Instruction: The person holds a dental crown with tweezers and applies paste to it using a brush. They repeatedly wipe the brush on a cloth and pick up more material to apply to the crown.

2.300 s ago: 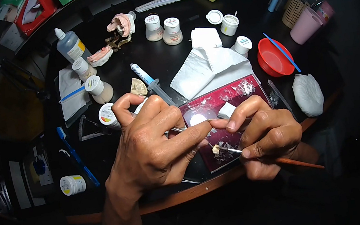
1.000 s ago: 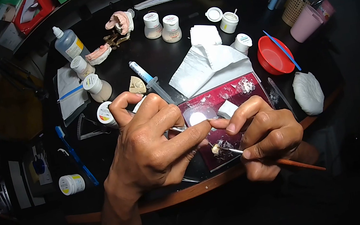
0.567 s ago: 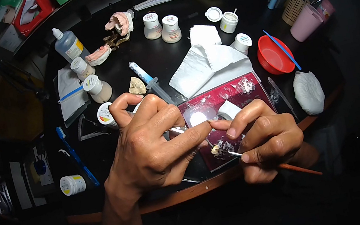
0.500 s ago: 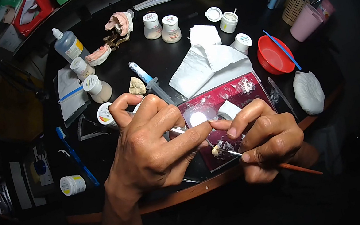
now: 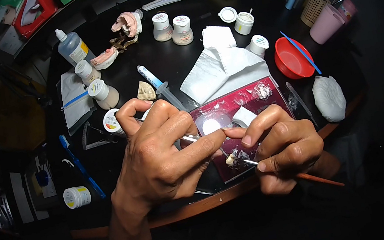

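Note:
My left hand (image 5: pixel 159 151) is closed around a silvery metal tool (image 5: pixel 189 139), whose far end is hidden by the fingers. Between my hands, over the dark red slab (image 5: pixel 270 87), is a small cream-coloured piece (image 5: pixel 230 160). A thin brush (image 5: pixel 319 179) with a reddish-brown handle is pinched in my right hand (image 5: pixel 290 146); its tip points left, close to the small piece. The index fingertips of both hands meet above it. White material (image 5: pixel 262 91) is smeared on the slab, and a white block (image 5: pixel 244 117) rests there.
Folded white tissue (image 5: pixel 214 73) lies behind the slab. A red bowl (image 5: pixel 289 63) with a blue stick stands to the right, near a white pad (image 5: pixel 329 99). A syringe (image 5: pixel 158 84), jars (image 5: pixel 182 30), dental models (image 5: pixel 128 25) and a blue toothbrush (image 5: pixel 80 164) surround the hands.

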Tool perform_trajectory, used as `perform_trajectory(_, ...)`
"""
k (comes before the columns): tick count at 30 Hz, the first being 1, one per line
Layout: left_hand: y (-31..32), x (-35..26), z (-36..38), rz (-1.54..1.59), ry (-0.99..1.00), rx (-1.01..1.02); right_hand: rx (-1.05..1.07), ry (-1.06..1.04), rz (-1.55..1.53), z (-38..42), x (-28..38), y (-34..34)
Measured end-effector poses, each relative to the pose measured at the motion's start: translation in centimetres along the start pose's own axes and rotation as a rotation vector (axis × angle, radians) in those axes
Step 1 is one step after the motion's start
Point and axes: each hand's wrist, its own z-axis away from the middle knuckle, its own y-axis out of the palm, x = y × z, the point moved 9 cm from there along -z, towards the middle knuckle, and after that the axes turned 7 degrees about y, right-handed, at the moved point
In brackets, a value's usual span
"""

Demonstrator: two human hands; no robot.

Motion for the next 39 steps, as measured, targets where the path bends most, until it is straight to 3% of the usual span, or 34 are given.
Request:
perform_trajectory(33, 0.67, 0.56, 0.14, 0.098, -0.025, 0.051, 0.021, 0.066, -0.05, 0.21, -0.65, -0.14)
perform_trajectory(39, 0.48, 0.46, 0.06, 0.088, -0.049, 0.077, -0.06, 0.024, -0.05, 0.24, -0.63, -0.43)
